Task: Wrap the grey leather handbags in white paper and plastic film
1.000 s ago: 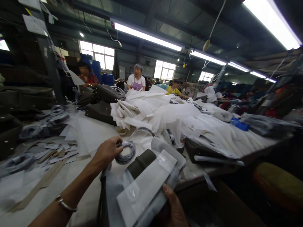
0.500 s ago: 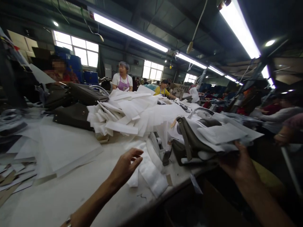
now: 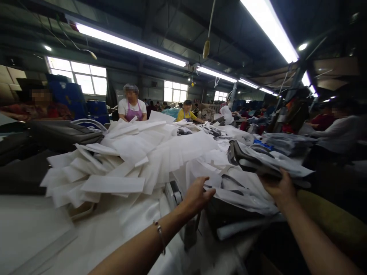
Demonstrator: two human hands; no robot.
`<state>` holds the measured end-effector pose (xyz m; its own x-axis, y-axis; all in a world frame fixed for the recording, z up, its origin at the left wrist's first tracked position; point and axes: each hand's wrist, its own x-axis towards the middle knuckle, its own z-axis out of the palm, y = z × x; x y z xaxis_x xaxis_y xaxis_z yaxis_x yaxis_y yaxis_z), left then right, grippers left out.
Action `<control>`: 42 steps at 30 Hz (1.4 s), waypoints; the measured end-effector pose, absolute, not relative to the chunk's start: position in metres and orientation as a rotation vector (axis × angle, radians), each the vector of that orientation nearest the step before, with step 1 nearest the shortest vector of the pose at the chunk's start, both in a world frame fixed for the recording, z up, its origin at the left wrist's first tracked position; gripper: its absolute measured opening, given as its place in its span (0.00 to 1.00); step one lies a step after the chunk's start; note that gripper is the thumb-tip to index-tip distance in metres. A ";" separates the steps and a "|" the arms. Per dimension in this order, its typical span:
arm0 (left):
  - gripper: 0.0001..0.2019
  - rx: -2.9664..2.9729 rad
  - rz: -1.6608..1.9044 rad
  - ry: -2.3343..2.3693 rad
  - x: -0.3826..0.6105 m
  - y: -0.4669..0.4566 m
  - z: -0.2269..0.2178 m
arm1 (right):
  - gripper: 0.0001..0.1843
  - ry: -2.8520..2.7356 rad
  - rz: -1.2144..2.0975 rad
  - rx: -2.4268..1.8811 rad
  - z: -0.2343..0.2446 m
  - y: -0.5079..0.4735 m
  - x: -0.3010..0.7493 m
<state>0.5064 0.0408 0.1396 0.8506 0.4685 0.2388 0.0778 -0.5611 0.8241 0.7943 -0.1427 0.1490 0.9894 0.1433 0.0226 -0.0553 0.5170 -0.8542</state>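
My right hand [image 3: 278, 189] is closed on the near edge of a dark handbag [image 3: 249, 158] with white sheets on it, held up at the right. Below it, a second dark bag [image 3: 229, 212] lies at the table edge, partly covered by a translucent white wrapping sheet [image 3: 241, 196]. My left hand [image 3: 197, 193] is over the near left end of this sheet, thumb and forefinger apart, with nothing seen in it. Whether it touches the sheet I cannot tell. Just left of it is a grey tape dispenser [image 3: 173, 194], partly hidden by my forearm.
A large heap of white sheets [image 3: 114, 164] covers the middle of the table. Dark bags [image 3: 65, 133] lie at the left. Several people work across the table, one in a purple apron [image 3: 134, 111]. A cord with a yellow end [image 3: 206, 49] hangs overhead.
My right hand has lifted the upper bag away, uncovering the wrapped one beneath. My left hand has moved right, from the bare table to that lower bag. The view has shifted closer.
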 end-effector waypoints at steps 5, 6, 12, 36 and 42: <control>0.31 2.087 0.354 0.472 0.578 0.065 0.121 | 0.14 0.001 0.290 -1.440 0.119 -0.135 0.812; 0.30 2.092 0.319 0.476 0.586 0.069 0.117 | 0.12 -0.003 0.249 -1.481 0.114 -0.135 0.810; 0.24 2.155 0.224 0.467 0.610 0.077 0.105 | 0.21 -0.776 0.197 -1.824 0.101 -0.134 0.747; 0.11 2.674 0.186 0.311 0.554 0.013 0.098 | 0.16 -1.503 -0.136 -2.095 0.036 -0.130 0.666; 0.12 2.653 0.160 0.404 0.549 -0.005 0.093 | 0.12 -1.389 -0.321 -2.002 0.017 -0.131 0.667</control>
